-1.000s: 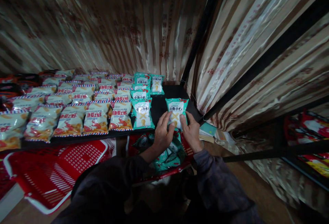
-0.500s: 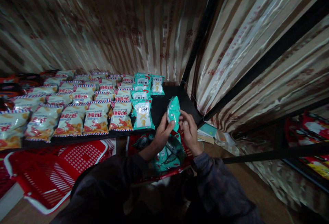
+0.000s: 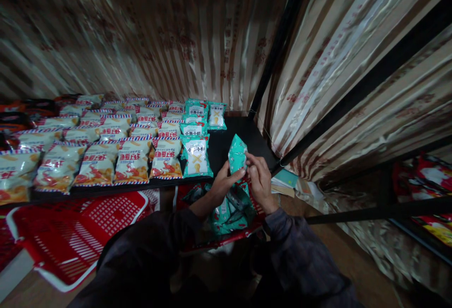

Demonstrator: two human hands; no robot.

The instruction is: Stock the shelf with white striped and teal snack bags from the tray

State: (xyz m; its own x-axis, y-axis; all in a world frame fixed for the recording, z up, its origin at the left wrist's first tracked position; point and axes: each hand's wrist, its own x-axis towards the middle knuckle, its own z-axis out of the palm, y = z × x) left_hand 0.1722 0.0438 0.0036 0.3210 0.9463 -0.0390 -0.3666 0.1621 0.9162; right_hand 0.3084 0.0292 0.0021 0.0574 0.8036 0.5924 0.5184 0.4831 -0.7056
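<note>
A teal snack bag is held up over the shelf's front edge, tilted so its printed side does not show. My left hand is closed around its lower left, thumb across the front. My right hand has its fingers bent at the bag's right edge, the index fingertip touching it. Below my forearms, a red basket holds several more teal snack bags. On the black shelf, left of my hands, upright teal snack bags stand in a row running back, with one more behind.
Rows of white shrimp snack bags fill the shelf's left part. An overturned-looking red basket lies at lower left. Black frame posts and striped curtains bound the back and right. Papers lie beyond my right hand.
The held teal bag has turned slightly, showing a broader, more pointed teal face. My right fingers have curled in closer against its edge. The bags on the shelf stay put.
</note>
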